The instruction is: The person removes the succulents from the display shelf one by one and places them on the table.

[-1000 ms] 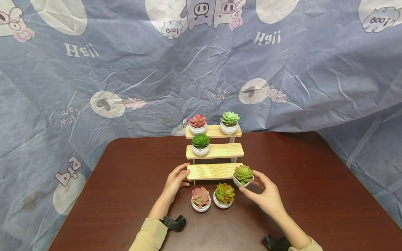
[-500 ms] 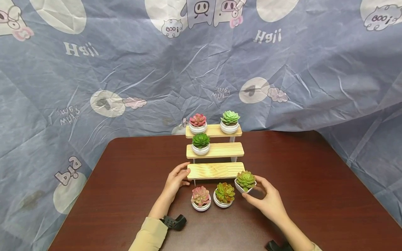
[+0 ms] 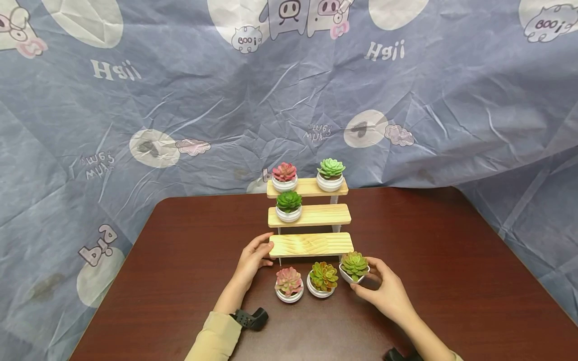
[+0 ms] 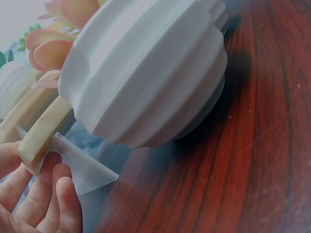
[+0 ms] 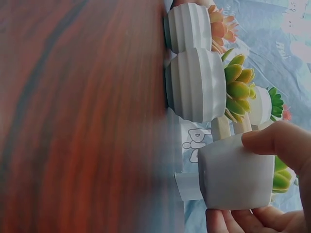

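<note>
My right hand [image 3: 384,288] holds a green potted succulent [image 3: 354,266] in a smooth, square-sided white pot, just in front of the right end of a three-tier wooden plant stand [image 3: 311,244]. In the right wrist view, thumb and fingers grip opposite sides of this white pot [image 5: 235,172], over the table. My left hand [image 3: 250,261] grips the left end of the stand's lowest shelf; the left wrist view has its fingers curled beneath the shelf end [image 4: 36,141]. Between the hands, a pink succulent [image 3: 289,283] and an orange-green succulent [image 3: 322,278] stand on the table in ribbed round pots.
A red succulent [image 3: 284,175] and a pale green one [image 3: 330,173] occupy the top shelf. On the middle shelf's left sits a dark green succulent [image 3: 289,204]. Clear legs carry the shelves. Behind the dark brown table [image 3: 203,225] hangs a printed blue cloth [image 3: 226,100].
My right hand has drawn the green succulent away from the lowest shelf's right end, toward me and slightly right. The left hand keeps its grip in the same place.
</note>
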A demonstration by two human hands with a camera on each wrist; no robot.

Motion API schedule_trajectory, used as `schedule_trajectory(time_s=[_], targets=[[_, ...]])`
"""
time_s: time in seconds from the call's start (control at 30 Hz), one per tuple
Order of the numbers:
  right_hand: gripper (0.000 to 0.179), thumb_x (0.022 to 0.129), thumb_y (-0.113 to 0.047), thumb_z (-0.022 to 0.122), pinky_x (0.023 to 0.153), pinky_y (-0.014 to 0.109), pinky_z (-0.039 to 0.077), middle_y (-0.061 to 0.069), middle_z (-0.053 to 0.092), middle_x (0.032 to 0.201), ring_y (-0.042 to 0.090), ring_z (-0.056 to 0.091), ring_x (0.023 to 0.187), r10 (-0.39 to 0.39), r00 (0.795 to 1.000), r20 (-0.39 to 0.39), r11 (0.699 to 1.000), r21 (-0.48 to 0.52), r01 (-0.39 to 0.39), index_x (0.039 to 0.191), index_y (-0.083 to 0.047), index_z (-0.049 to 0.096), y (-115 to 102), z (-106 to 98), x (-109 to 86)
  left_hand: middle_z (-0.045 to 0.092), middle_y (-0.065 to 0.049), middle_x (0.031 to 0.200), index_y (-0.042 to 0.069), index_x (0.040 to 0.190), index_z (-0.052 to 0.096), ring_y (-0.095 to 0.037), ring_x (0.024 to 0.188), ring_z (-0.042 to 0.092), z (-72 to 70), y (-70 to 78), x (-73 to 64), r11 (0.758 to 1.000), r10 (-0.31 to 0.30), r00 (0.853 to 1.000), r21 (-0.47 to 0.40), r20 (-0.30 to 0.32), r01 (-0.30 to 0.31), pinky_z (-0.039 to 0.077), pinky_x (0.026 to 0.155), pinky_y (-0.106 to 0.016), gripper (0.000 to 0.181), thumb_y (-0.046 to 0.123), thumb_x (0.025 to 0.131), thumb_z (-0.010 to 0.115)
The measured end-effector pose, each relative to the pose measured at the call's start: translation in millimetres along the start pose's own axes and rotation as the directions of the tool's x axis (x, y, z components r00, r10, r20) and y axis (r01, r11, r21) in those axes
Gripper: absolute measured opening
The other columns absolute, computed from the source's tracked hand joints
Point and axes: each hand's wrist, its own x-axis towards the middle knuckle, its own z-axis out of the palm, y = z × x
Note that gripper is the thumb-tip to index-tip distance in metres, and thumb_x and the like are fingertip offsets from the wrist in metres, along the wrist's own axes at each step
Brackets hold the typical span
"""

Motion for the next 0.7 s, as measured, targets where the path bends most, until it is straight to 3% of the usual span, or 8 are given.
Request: schedule_trajectory(time_s=[0.7], targets=[[0.064,0.070,-0.009,0.082,0.079,0.036,0.053,0.021,0.055,0.116,0.036,0.061,0.102,0.104,0.992,0.076,0.994,0.012,-0.105,0.123,0.002,0.047,6.2,0.1,-5.5,0.062,-0.005,0.095,0.010,0.131,0.054,-0.014,0.076,0.058,0.4,-0.7,0.6,1.000,0.009,1.000,-0.004,-0.002,-0.009,0.053,0.062,-0.029,0.043,0.025,0.091,0.063]])
